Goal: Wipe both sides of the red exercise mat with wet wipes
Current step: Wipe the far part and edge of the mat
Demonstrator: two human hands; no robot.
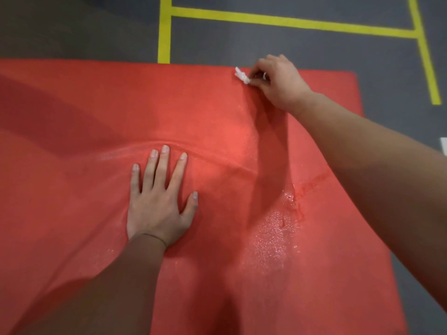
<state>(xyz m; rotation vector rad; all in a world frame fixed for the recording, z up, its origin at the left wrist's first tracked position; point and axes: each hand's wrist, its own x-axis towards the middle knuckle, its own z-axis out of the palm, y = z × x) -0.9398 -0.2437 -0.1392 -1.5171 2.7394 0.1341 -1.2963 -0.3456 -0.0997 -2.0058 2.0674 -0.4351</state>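
**Wipe at far edge, mat pinned flat**

Right hand (278,79): grip pinched tight on a balled-up wet wipe (242,75), working the far edge of the red exercise mat (96,112), near its right corner. Left hand (159,201): fingers straight and spread, palm down mid-mat, likely pinning it so it doesn't slide or bunch under the stroke. A crease curves just past the fingertips. Wet sheen (273,235) near the right arm. Mat lies on grey floor (290,49) with yellow tape lines (290,21); underside presumably not yet done

Right hand (278,79) with wipe (242,75)
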